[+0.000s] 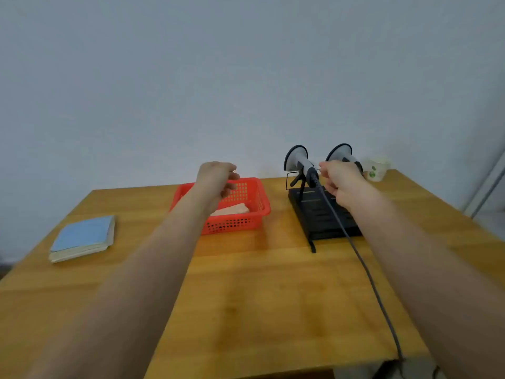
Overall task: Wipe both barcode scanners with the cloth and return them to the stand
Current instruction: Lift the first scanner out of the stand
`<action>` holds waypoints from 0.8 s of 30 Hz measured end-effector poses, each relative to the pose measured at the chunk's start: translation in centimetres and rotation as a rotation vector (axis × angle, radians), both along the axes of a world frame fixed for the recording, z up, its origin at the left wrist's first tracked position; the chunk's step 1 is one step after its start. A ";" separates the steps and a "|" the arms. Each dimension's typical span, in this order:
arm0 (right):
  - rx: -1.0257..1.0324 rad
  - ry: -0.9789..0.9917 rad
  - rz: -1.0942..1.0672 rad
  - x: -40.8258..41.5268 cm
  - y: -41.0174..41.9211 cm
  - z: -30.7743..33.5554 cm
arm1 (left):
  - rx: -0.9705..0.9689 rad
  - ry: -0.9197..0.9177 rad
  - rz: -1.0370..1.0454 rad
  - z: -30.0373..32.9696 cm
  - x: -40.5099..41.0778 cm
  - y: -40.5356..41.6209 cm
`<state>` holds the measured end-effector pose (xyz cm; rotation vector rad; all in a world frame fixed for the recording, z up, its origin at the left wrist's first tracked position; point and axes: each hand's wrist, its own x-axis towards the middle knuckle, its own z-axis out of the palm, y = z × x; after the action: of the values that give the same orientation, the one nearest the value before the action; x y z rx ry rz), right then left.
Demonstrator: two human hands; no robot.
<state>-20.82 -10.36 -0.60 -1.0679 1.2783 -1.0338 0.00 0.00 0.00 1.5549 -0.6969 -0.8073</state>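
Forearms stretch forward over wooden table [246, 283]. Right hand [341, 184] fingers curled at right scanner [341, 155] handle; firm hold unclear. Left hand [218, 177] loose, empty, above red basket [240, 220] holding cloth [232, 209]. Both scanners, left scanner [296, 160] included, sit on stand [322, 214]. Likely light, rigid plastic; take by handle, mind cable [355, 250].

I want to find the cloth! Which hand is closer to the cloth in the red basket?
The left hand. It hovers over the red basket, just above the cloth. The right hand is off to the side, by the scanners on the stand.
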 end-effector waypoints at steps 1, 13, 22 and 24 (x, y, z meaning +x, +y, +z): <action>-0.014 0.030 0.006 0.0 -0.4 0.0 | 0.002 -0.024 -0.012 -0.1 -0.3 -0.8; 0.046 0.175 0.057 1.0 -8.0 -3.8 | 0.035 -0.229 -0.136 -4.5 -2.2 -11.3; 0.068 0.231 0.176 1.3 -10.9 -5.9 | 0.077 -0.512 -0.307 -8.7 -4.4 -16.9; 0.055 0.255 0.189 1.2 -11.5 -6.4 | 0.090 -0.643 -0.332 -9.3 -5.0 -17.8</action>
<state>-19.59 -21.85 -6.96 -1.2818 1.3695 -0.7327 -5.05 -17.81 -9.31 1.8215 -1.4297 -0.5710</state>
